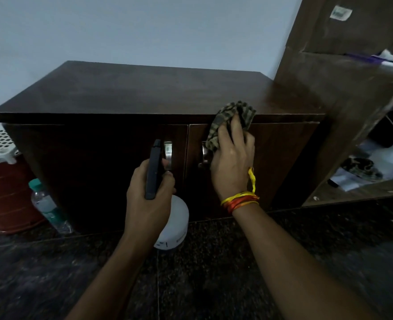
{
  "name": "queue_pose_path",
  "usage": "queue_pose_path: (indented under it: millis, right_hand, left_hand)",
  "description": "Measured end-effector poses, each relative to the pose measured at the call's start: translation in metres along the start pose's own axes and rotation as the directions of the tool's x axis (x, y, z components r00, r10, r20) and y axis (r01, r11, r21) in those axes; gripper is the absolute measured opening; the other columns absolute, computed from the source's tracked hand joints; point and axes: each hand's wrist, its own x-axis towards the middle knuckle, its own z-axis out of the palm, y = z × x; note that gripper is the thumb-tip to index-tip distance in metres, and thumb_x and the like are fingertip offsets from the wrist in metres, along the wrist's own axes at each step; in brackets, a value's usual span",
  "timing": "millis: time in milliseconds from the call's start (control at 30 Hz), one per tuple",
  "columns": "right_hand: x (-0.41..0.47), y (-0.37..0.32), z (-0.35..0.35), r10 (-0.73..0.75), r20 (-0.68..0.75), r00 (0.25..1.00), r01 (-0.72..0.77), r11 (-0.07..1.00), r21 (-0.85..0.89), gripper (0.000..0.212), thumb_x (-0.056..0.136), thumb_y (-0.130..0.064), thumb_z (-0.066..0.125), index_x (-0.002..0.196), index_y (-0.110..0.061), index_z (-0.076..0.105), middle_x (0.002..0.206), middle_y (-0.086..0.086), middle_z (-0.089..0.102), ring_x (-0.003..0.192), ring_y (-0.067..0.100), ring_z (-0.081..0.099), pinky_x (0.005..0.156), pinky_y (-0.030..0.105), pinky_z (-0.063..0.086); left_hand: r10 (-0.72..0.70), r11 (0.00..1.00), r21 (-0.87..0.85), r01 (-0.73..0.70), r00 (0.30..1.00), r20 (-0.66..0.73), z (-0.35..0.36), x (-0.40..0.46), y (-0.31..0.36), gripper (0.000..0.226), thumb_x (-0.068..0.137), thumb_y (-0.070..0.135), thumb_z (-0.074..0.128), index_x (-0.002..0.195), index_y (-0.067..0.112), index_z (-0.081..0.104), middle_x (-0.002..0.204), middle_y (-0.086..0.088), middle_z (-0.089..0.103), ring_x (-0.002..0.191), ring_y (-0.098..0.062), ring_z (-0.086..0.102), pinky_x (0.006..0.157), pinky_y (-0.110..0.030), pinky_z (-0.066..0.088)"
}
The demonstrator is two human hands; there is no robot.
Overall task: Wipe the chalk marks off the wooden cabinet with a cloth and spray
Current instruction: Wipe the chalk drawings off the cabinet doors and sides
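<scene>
Fingers (236, 125) press cloth (230, 121) flat; spray bottle (167, 218) upright, nozzle cabinet-ward.

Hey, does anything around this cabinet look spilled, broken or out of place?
Nothing spilled or broken shows. Only oddity: a plastic water bottle stands on the floor, squeezed between the cabinet and a red bin.
</scene>
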Motion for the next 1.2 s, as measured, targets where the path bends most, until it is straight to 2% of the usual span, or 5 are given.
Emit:
queue_pose_path:
  millis: [133, 300, 600, 1033, 1200]
  right_hand:
    - [-0.001, 0.030, -0.003, -0.015, -0.010, 1.000, 0.015, 0.999, -0.046, 0.051, 0.077, -0.001, 0.032, 0.123, -0.010, 0.054, 0.148, 0.013, 0.039, 0.101, 0.033, 0.048, 0.088, 0.042, 0.047]
    - [-0.003, 0.064, -0.004, 0.087, -0.036, 0.996, -0.089, 0.994, -0.059, 0.047, 0.079, 0.005, 0.044, 0.123, -0.007, 0.054, 0.148, 0.016, 0.039, 0.102, 0.036, 0.048, 0.091, 0.046, 0.046]
    - [0.010, 0.125, -0.016, 0.253, -0.091, 0.963, -0.262, 0.960, -0.101, 0.046, 0.080, -0.001, 0.041, 0.124, -0.007, 0.051, 0.149, 0.013, 0.036, 0.102, 0.040, 0.047, 0.092, 0.046, 0.044]
    - [0.025, 0.142, -0.019, 0.424, -0.223, 0.877, -0.401, 0.905, 0.144, 0.055, 0.076, 0.006, 0.036, 0.128, -0.008, 0.049, 0.152, 0.010, 0.034, 0.108, 0.038, 0.049, 0.094, 0.035, 0.035]
    - [0.028, 0.137, -0.017, 0.499, -0.251, 0.829, -0.459, 0.865, 0.202, 0.050, 0.079, 0.004, 0.036, 0.126, -0.006, 0.049, 0.145, 0.011, 0.044, 0.107, 0.038, 0.050, 0.093, 0.031, 0.033]
  left_hand:
    - [-0.014, 0.999, -0.041, 0.014, 1.000, 0.013, 0.010, 0.002, -0.002, 0.013, 0.097, 0.011, 0.052, 0.106, 0.017, 0.059, 0.081, -0.007, 0.054, 0.067, -0.005, 0.055, 0.060, -0.014, 0.047]
    - [-0.043, 0.995, -0.087, 0.045, 0.999, 0.020, 0.027, 0.001, -0.001, 0.017, 0.096, 0.010, 0.052, 0.108, 0.019, 0.060, 0.083, -0.002, 0.057, 0.071, -0.009, 0.059, 0.065, -0.018, 0.051]
    - [-0.048, 0.995, -0.087, 0.053, 0.997, 0.057, 0.049, 0.000, 0.003, 0.020, 0.096, 0.010, 0.052, 0.115, 0.012, 0.059, 0.085, -0.004, 0.057, 0.072, -0.006, 0.059, 0.066, -0.016, 0.051]
    - [-0.062, 0.995, -0.071, 0.065, 0.997, 0.049, 0.059, -0.002, -0.002, 0.020, 0.095, 0.012, 0.053, 0.114, 0.015, 0.060, 0.085, -0.004, 0.057, 0.075, -0.013, 0.061, 0.066, -0.015, 0.051]
    - [-0.055, 0.995, -0.079, 0.058, 0.998, 0.042, 0.053, 0.002, 0.001, 0.019, 0.095, 0.011, 0.053, 0.112, 0.018, 0.060, 0.087, -0.003, 0.058, 0.076, -0.011, 0.062, 0.069, -0.018, 0.053]
